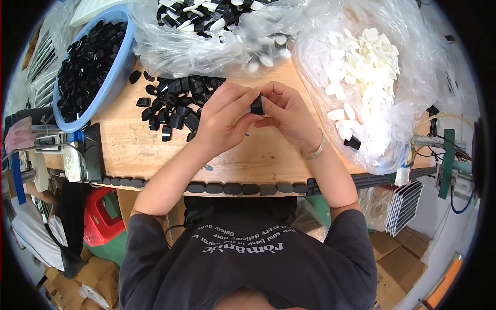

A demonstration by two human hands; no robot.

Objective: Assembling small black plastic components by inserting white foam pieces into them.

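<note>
Above the middle of the wooden table (139,160), my two hands meet around a small black plastic piece (257,105), flared like a short cap. My right hand (292,114) pinches it between thumb and fingers. My left hand (219,120) is closed against its other side, fingertips pressed to it. Whether anything sits inside the piece is hidden by the fingers. Just left of my left hand lies a loose pile of similar black plastic pieces (176,120), some standing like short rings and some on their sides.
A blue basin (129,44) full of black pieces stands at the far left. A clear plastic bag (186,57) of mixed black and white pieces lies at the back. On the right, another bag (310,77) holds white oval pieces (369,62). Dark pads (232,189) line the front edge.
</note>
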